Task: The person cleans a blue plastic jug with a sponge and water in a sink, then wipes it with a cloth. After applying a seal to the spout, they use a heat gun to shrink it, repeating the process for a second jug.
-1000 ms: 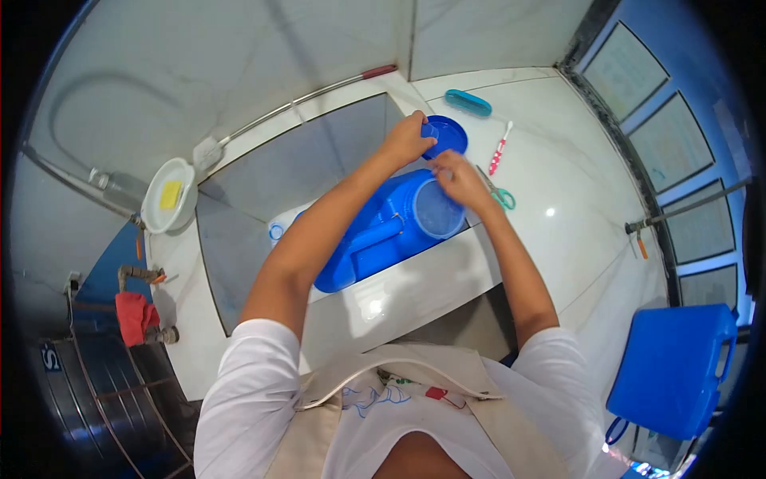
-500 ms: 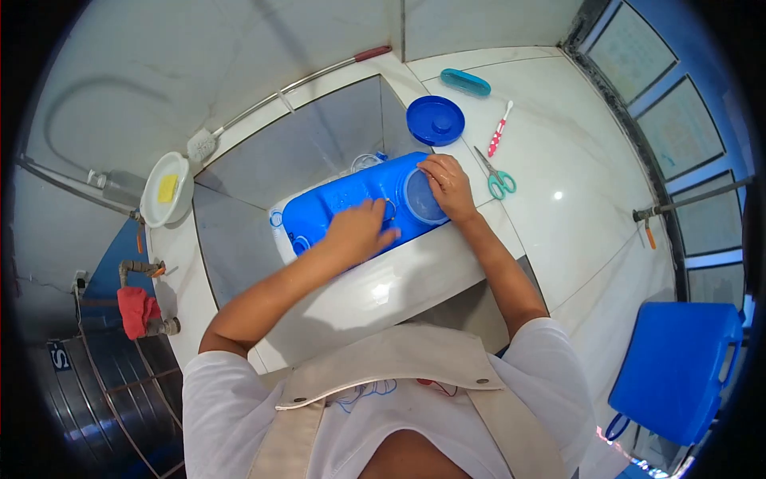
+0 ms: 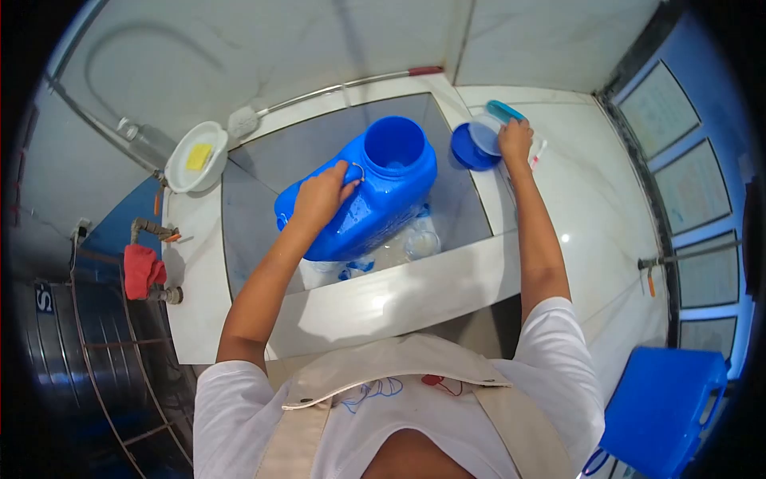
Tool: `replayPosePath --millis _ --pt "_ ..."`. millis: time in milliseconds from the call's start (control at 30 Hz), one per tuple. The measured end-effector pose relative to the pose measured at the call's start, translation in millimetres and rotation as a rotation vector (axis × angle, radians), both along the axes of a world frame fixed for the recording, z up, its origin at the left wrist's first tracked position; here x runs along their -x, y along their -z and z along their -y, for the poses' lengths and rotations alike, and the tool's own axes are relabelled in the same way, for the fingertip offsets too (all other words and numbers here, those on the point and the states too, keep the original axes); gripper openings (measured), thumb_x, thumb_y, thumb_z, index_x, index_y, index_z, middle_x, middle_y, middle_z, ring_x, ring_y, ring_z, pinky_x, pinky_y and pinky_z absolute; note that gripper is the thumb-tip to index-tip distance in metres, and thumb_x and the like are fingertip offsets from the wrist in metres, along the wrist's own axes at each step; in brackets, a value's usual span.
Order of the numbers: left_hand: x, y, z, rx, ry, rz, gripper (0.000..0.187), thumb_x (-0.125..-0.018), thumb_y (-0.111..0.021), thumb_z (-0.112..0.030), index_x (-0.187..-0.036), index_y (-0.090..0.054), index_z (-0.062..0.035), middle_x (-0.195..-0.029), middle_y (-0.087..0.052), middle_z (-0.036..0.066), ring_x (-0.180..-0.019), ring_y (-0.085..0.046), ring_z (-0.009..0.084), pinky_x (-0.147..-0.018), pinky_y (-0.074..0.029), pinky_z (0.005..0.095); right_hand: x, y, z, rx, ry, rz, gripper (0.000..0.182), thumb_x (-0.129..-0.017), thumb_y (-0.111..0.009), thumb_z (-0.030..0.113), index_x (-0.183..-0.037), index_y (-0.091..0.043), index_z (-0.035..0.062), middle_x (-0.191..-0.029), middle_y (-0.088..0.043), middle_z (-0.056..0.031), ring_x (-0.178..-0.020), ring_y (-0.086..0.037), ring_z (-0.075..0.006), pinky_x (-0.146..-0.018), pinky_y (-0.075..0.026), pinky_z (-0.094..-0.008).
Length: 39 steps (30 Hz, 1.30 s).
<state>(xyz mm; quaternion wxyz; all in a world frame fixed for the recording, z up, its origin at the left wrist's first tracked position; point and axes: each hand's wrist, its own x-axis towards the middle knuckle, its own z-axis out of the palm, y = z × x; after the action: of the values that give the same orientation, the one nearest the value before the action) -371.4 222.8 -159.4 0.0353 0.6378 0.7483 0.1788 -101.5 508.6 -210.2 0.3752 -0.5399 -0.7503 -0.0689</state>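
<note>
My left hand [image 3: 321, 194] is closed round the handle of a large blue jug [image 3: 375, 209], which is tilted over the grey sink [image 3: 263, 172] with its wide round mouth uncovered. At the right, my right hand [image 3: 515, 142] holds a translucent round inner lid [image 3: 485, 136] by its edge, over the blue screw cap [image 3: 471, 153] on the counter. Just behind that hand lies a teal case [image 3: 504, 111]. The toothbrush [image 3: 539, 153] is partly hidden beside my right wrist. Clear items with blue parts [image 3: 421, 242] sit in the sink under the jug.
A white basin [image 3: 194, 182] with a yellow sponge [image 3: 199, 156] stands at the sink's left corner. A long-handled brush [image 3: 244, 121] lies along the back ledge. Red cloth [image 3: 144, 271] hangs on the left pipe. At the lower right is a blue plastic case [image 3: 664, 409].
The jug has been lifted and tilted by its handle, and its mouth is now uncovered. My right hand has moved right with the translucent lid. The head view has shifted.
</note>
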Motion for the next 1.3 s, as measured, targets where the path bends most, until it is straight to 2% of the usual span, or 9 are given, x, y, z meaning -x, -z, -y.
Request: replayPosePath --millis 33,167,267,533,700,900,1100,1200,1300 --pt "12 1 -5 -0.011 -0.021 -0.005 0.033 -0.082 -0.055 -0.033 -0.1 -0.048 -0.006 -0.082 -0.06 0.02 -0.072 -0.058 0.0385 -0.061 -0.046 0.0469 15 -7 1 -0.153 0.036 0.057 0.017 -0.078 -0.047 0.007 -0.085 -0.06 -0.0021 -0.09 -0.054 -0.0242 -0.087 -0.051 -0.0387 -0.079 -0.042 -0.0431" --pt "42 11 -16 -0.049 -0.161 -0.003 0.034 -0.082 -0.055 -0.034 -0.094 -0.047 -0.0031 -0.076 -0.061 0.021 -0.07 -0.058 0.0399 -0.06 -0.046 0.0486 151 -63 27 0.295 -0.651 -0.122 0.021 -0.074 -0.049 0.011 -0.082 -0.06 -0.0041 -0.082 -0.058 -0.0281 -0.075 -0.06 -0.0371 -0.07 -0.046 -0.0447" --pt "48 15 -23 -0.019 -0.222 0.005 0.038 -0.082 -0.055 -0.037 -0.094 -0.047 -0.0012 -0.076 -0.061 0.021 -0.071 -0.059 0.0401 -0.062 -0.046 0.0491 233 -109 74 1.214 -0.944 -0.324 0.017 -0.079 -0.05 0.007 -0.084 -0.06 -0.0063 -0.077 -0.062 -0.0156 -0.061 -0.062 -0.0188 -0.056 -0.054 -0.028" --pt "99 25 -53 -0.099 -0.135 0.295 0.048 -0.079 -0.056 -0.044 -0.097 -0.057 0.001 -0.08 -0.061 0.023 -0.075 -0.06 0.037 -0.065 -0.046 0.0447 271 -114 72 1.628 -0.83 -0.474 0.013 -0.082 -0.047 0.0 -0.086 -0.055 -0.0105 -0.083 -0.06 -0.0183 -0.075 -0.063 -0.0224 -0.064 -0.056 -0.0253" --pt "93 3 -89 -0.053 0.108 0.548 0.043 -0.079 -0.055 -0.04 -0.095 -0.062 -0.0007 -0.091 -0.062 0.021 -0.084 -0.059 0.0361 -0.076 -0.046 0.0404 267 -123 75 1.507 -0.853 -0.531 0.012 -0.082 -0.046 -0.001 -0.083 -0.054 -0.0099 -0.082 -0.058 -0.0167 -0.075 -0.063 -0.0234 -0.066 -0.056 -0.0265" --pt "96 11 -62 0.107 0.056 0.255 0.054 -0.08 -0.052 -0.049 -0.094 -0.06 0.002 -0.087 -0.061 0.025 -0.076 -0.06 0.0372 -0.071 -0.046 0.0425 268 -112 82 1.378 -0.754 -0.583 0.012 -0.081 -0.047 0.0 -0.083 -0.054 -0.0102 -0.083 -0.059 -0.0174 -0.076 -0.063 -0.0236 -0.07 -0.055 -0.0279" --pt "120 47 39 -0.036 -0.383 0.464 0.06 -0.084 -0.045 -0.052 -0.089 -0.058 0.0067 -0.086 -0.058 0.031 -0.083 -0.058 0.0416 -0.074 -0.044 0.0462 390 -58 141 1.034 -1.026 -0.167 0.028 -0.076 -0.055 0.019 -0.087 -0.064 -0.0052 -0.077 -0.063 -0.0154 -0.066 -0.061 -0.0169 -0.059 -0.051 -0.0318" --pt "134 82 83 -0.161 -0.715 0.588 0.058 -0.082 -0.05 -0.05 -0.089 -0.056 0.0079 -0.085 -0.059 0.029 -0.082 -0.059 0.0409 -0.073 -0.045 0.0445 500 -52 215 0.522 -1.285 0.026 0.04 -0.071 -0.061 0.033 -0.098 -0.064 0.0025 -0.094 -0.061 -0.0238 -0.086 -0.061 -0.03 -0.077 -0.047 -0.0361" --pt "142 114 114 -0.281 -0.818 0.721 0.05 -0.082 -0.054 -0.043 -0.091 -0.055 0.0063 -0.075 -0.062 0.021 -0.069 -0.062 0.0313 -0.064 -0.047 0.0398 575 -47 272 0.445 -1.28 0.205 0.054 -0.07 -0.063 0.036 -0.115 -0.054 0.0073 -0.113 -0.054 -0.0234 -0.104 -0.053 -0.0319 -0.086 -0.044 -0.0409"
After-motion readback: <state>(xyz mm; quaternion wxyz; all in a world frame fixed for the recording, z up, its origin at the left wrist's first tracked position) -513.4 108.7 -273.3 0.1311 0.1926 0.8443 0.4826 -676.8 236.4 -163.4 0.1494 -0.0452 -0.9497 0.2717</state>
